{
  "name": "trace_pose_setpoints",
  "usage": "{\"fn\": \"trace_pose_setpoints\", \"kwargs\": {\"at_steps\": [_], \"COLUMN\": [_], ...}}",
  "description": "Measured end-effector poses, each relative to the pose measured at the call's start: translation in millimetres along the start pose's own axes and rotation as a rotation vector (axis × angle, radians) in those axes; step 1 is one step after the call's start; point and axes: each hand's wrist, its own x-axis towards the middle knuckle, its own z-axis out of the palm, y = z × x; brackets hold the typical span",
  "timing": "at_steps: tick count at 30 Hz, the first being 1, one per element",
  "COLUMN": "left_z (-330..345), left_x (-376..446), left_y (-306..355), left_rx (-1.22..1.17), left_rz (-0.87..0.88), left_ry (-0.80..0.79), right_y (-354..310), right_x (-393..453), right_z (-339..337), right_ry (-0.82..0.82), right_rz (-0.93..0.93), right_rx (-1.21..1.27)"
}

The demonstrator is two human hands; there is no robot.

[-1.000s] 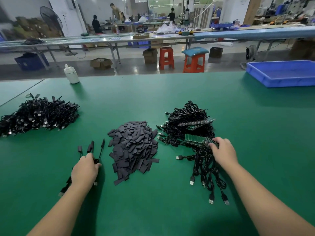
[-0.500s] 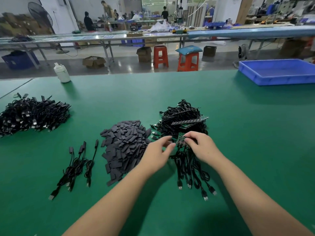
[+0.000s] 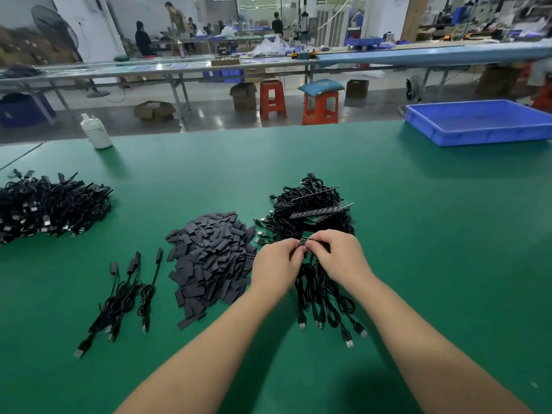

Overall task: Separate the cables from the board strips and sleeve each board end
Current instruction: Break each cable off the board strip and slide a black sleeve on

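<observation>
The left hand [image 3: 276, 264] has joined the right hand [image 3: 339, 253], both now pinching the board strip [image 3: 306, 242], so cable separation is judged under way.

Left hand [image 3: 276, 262] and right hand [image 3: 339, 252] meet, fingers curled in a pinching grip.

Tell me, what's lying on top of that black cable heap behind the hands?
Two board strips lie across the top of the cable heap, the nearer one green-edged. Whether more strips are buried under the cables cannot be seen.
</observation>
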Motion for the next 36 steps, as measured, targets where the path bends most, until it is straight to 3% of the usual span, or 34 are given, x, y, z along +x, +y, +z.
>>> {"fn": "trace_pose_setpoints", "kwargs": {"at_steps": [8,14,18,23,26,28,32,33,36], "left_z": [8,-12,-32,-39,-40,-42,-41,-39,-33], "left_x": [-4,3,2,-8,-12,-13,-10,-9,-9], "left_y": [0,-19,-21,-10,-3,1,1,-1,-16], "left_rx": [0.082,-0.222,-0.332,-0.426,-0.429,-0.478,-0.702,-0.730,-0.777], "left_rz": [0.056,-0.052,-0.056,-0.040,-0.044,-0.063,-0.162,-0.205,-0.342], "left_ry": [0.118,0.200,0.152,-0.009,-0.056,-0.091,-0.125,-0.123,-0.166], "right_y": [-3,19,40,63,65,51,8,2,-7], "right_x": [-1,2,9,15,9,4,-4,-6,-14], "right_z": [5,-1,-4,0,9,14,21,24,33], "right_ry": [0.049,0.029,0.046,-0.043,0.071,0.077,-0.373,-0.421,-0.375], "right_rz": [0.011,0.001,0.061,0.271,0.192,0.128,0.340,0.320,0.216], "right_rx": [-0.019,-0.098,-0.148,-0.165,-0.248,-0.066,0.816,0.880,0.728]}}
